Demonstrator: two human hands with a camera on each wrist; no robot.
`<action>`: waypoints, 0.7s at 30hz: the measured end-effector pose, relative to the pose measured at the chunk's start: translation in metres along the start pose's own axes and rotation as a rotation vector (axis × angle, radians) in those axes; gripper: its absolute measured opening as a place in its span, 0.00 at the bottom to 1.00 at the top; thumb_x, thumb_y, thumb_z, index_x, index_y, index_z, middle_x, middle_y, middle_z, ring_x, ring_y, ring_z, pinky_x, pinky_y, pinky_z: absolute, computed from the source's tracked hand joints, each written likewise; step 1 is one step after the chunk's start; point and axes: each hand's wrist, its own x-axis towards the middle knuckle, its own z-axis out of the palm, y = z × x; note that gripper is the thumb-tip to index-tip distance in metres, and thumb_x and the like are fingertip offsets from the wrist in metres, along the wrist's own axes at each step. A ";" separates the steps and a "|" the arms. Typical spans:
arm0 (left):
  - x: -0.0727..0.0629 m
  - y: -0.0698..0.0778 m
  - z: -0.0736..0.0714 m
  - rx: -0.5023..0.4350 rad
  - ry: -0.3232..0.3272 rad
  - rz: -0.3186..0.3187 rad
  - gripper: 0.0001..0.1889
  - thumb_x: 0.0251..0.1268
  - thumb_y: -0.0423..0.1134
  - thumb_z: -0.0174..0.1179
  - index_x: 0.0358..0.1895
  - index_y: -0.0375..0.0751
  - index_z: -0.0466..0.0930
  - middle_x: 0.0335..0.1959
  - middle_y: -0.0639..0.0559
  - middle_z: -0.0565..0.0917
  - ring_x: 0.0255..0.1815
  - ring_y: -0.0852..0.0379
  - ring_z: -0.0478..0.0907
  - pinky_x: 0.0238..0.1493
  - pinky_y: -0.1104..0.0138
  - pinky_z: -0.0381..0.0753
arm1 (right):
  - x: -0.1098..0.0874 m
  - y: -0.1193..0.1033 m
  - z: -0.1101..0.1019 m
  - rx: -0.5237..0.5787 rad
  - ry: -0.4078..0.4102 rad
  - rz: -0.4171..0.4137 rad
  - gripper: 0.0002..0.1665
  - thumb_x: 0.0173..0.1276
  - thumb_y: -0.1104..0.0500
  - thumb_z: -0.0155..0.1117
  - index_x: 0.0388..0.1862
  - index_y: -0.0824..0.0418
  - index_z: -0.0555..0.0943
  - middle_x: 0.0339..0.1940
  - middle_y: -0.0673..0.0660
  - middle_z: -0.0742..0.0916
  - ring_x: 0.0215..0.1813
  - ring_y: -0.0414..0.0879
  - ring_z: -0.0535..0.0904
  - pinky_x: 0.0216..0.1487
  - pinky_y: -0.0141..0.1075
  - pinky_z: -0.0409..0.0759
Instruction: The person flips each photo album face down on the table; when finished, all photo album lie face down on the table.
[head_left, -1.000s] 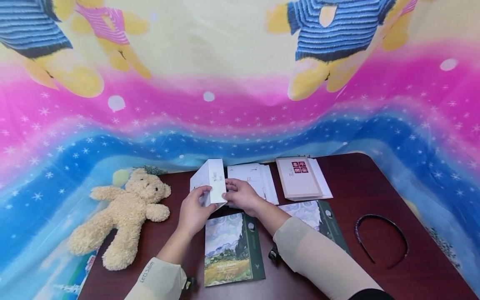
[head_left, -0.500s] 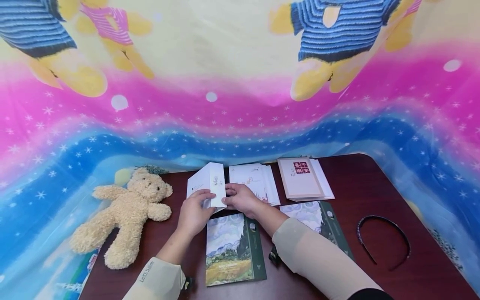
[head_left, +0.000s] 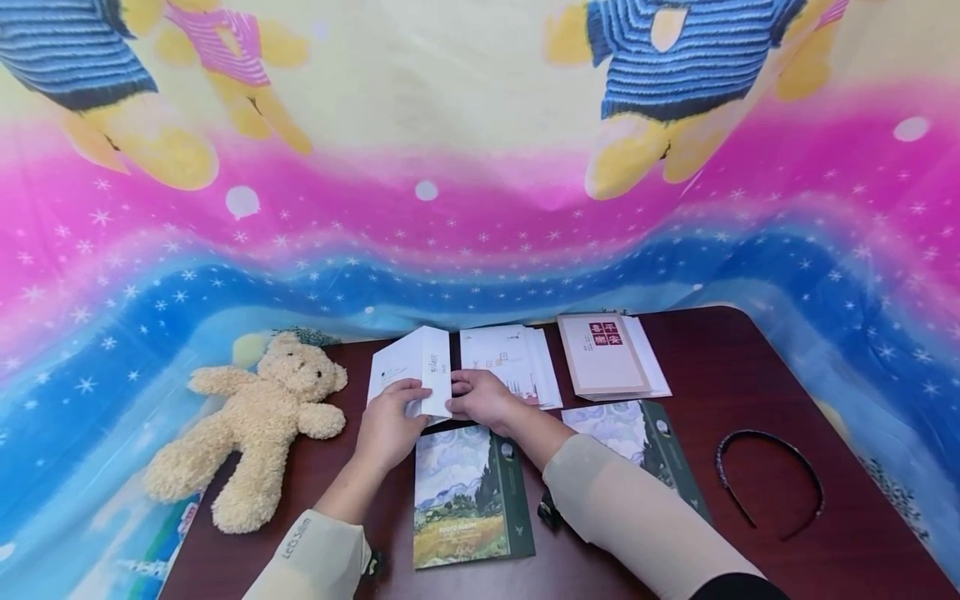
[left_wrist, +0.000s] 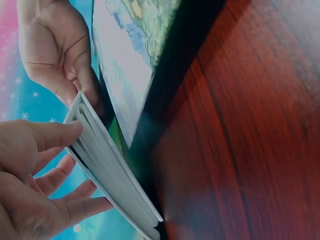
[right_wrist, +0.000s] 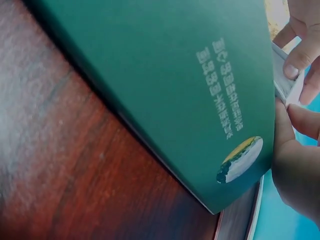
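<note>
A white hardcover book [head_left: 397,362] stands tilted at the back of the table, its spine, printed with small dark characters, facing up and right. My left hand [head_left: 390,421] holds its near end; in the left wrist view the left thumb lies on the page edges [left_wrist: 112,167] and the fingers spread along a cover. With thumb and fingers my right hand [head_left: 483,398] pinches the corner by the spine, seen also in the right wrist view with the book's end [right_wrist: 282,82]. Just in front lies a photo album [head_left: 457,500] with a painted landscape and green strip.
Right of the book is a stack of white books [head_left: 498,358], then a beige book [head_left: 603,354] with red squares on a white one. A second album [head_left: 611,429] lies partly under the right forearm. A teddy bear [head_left: 262,425] lies left, a headband [head_left: 817,483] right.
The white book has tipped lower toward the left, showing more of its cover. Both hands have moved slightly down with it and keep their hold.
</note>
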 end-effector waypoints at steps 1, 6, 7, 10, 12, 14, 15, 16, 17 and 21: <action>0.001 -0.001 0.000 0.009 -0.002 0.002 0.20 0.58 0.35 0.76 0.55 0.44 0.90 0.64 0.47 0.82 0.65 0.43 0.79 0.61 0.47 0.80 | 0.000 0.000 0.000 -0.014 0.006 -0.004 0.37 0.70 0.72 0.66 0.77 0.68 0.68 0.62 0.64 0.84 0.56 0.54 0.86 0.53 0.42 0.87; 0.003 -0.004 0.002 0.049 0.002 0.010 0.20 0.56 0.35 0.76 0.54 0.44 0.90 0.63 0.48 0.83 0.63 0.43 0.80 0.60 0.48 0.79 | -0.001 -0.001 0.004 -0.087 0.033 -0.023 0.35 0.68 0.72 0.67 0.74 0.69 0.71 0.60 0.65 0.85 0.55 0.54 0.86 0.52 0.41 0.87; 0.003 -0.005 0.003 0.054 0.003 0.013 0.20 0.56 0.35 0.76 0.54 0.44 0.90 0.63 0.48 0.83 0.63 0.43 0.80 0.60 0.48 0.79 | -0.002 -0.001 0.004 -0.097 0.034 -0.025 0.35 0.68 0.72 0.68 0.74 0.69 0.72 0.60 0.65 0.85 0.55 0.54 0.86 0.52 0.40 0.87; 0.004 -0.006 0.004 0.057 -0.001 0.023 0.20 0.56 0.35 0.76 0.54 0.44 0.90 0.63 0.48 0.83 0.63 0.43 0.80 0.60 0.48 0.80 | -0.005 -0.003 0.003 -0.147 0.039 -0.027 0.33 0.68 0.71 0.69 0.72 0.68 0.74 0.59 0.63 0.85 0.55 0.52 0.85 0.52 0.39 0.87; 0.005 -0.007 0.004 0.066 -0.006 0.032 0.20 0.56 0.35 0.76 0.55 0.44 0.90 0.63 0.48 0.82 0.63 0.43 0.80 0.59 0.48 0.80 | -0.006 -0.004 0.003 -0.198 0.044 -0.035 0.32 0.68 0.69 0.69 0.71 0.67 0.75 0.58 0.62 0.86 0.56 0.52 0.85 0.53 0.39 0.86; 0.006 -0.007 0.005 0.076 -0.008 0.037 0.20 0.57 0.35 0.76 0.55 0.44 0.90 0.63 0.47 0.82 0.63 0.42 0.80 0.59 0.48 0.80 | -0.007 -0.004 0.002 -0.262 0.049 -0.051 0.31 0.69 0.67 0.70 0.70 0.65 0.76 0.58 0.60 0.87 0.57 0.51 0.84 0.54 0.40 0.85; 0.007 -0.008 0.005 0.082 -0.006 0.039 0.20 0.57 0.35 0.76 0.55 0.44 0.90 0.63 0.47 0.82 0.62 0.42 0.80 0.59 0.48 0.80 | -0.007 -0.005 0.002 -0.293 0.052 -0.060 0.31 0.69 0.66 0.70 0.71 0.65 0.76 0.58 0.59 0.87 0.58 0.51 0.84 0.55 0.40 0.84; 0.007 -0.008 0.005 0.088 -0.006 0.038 0.20 0.57 0.34 0.76 0.55 0.44 0.90 0.63 0.47 0.82 0.62 0.42 0.80 0.58 0.48 0.80 | -0.008 -0.005 0.002 -0.314 0.055 -0.064 0.31 0.69 0.66 0.70 0.71 0.65 0.76 0.58 0.59 0.87 0.60 0.52 0.83 0.57 0.41 0.84; 0.008 -0.008 0.006 0.094 -0.006 0.037 0.19 0.57 0.34 0.76 0.55 0.43 0.90 0.63 0.47 0.82 0.61 0.41 0.80 0.58 0.48 0.80 | -0.008 -0.006 0.002 -0.331 0.056 -0.070 0.32 0.69 0.65 0.70 0.71 0.66 0.76 0.58 0.59 0.88 0.60 0.52 0.83 0.58 0.42 0.83; 0.008 -0.009 0.007 0.114 -0.009 0.032 0.19 0.58 0.33 0.75 0.55 0.43 0.90 0.62 0.47 0.82 0.60 0.41 0.81 0.57 0.48 0.81 | -0.009 -0.007 0.003 -0.372 0.057 -0.074 0.33 0.70 0.64 0.70 0.73 0.67 0.74 0.58 0.59 0.88 0.63 0.53 0.82 0.61 0.44 0.81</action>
